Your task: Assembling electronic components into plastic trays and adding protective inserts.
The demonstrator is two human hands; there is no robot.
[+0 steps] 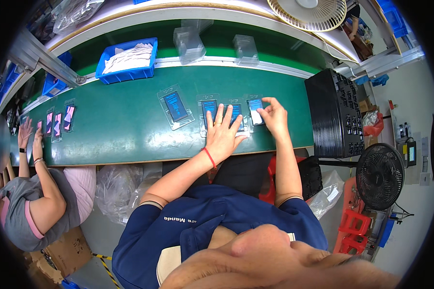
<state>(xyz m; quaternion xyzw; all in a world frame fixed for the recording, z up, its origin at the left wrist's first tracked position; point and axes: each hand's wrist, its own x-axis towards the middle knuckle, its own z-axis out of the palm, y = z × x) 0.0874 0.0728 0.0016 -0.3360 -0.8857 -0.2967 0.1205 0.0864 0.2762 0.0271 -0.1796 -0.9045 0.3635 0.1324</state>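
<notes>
My left hand (221,137) lies with fingers spread across two dark phone-sized panels, a left one (208,107) and a right one (235,113). Both sit in clear plastic trays on the green bench. At the right end of the row, my right hand (275,117) has thumb and fingers pinched at the right edge of a third panel (254,107), whose lower part looks white. Whatever is between those fingertips is too small to make out. Further left, another dark panel with blue print (175,105) rests in its own clear tray (186,124), apart from both hands.
A blue bin (130,72) of pale sheets and stacked clear trays (189,44) stand along the bench's back. Stacked black trays (333,113) border the right end, near a black fan (380,176). At left, a co-worker's hands (25,132) are near pink-and-dark pieces (58,124).
</notes>
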